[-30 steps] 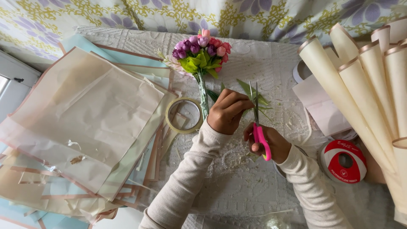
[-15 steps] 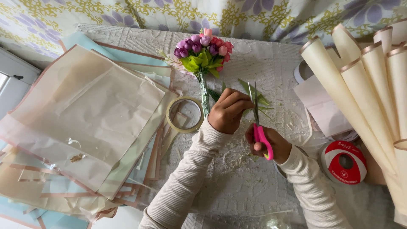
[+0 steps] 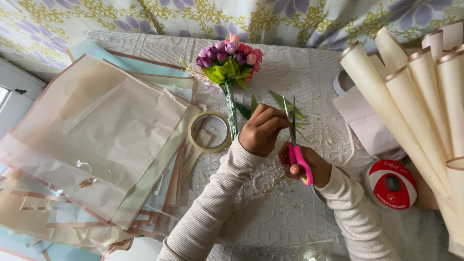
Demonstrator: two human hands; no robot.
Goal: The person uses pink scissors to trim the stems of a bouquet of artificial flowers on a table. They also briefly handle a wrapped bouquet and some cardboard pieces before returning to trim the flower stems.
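Covering table: white lace cloth [image 3: 299,63], floral drape [image 3: 121,19] behind; right grip [image 3: 304,164] holds scissors [image 3: 296,145].

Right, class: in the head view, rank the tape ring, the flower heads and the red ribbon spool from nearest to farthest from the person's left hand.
Measured from the left hand:
1. Tape ring, just left of the hand, on the edge of the paper sheets.
2. Flower heads, above the hand, toward the cloth's far edge.
3. Red ribbon spool, lower right, beyond the right hand and its pink scissors.
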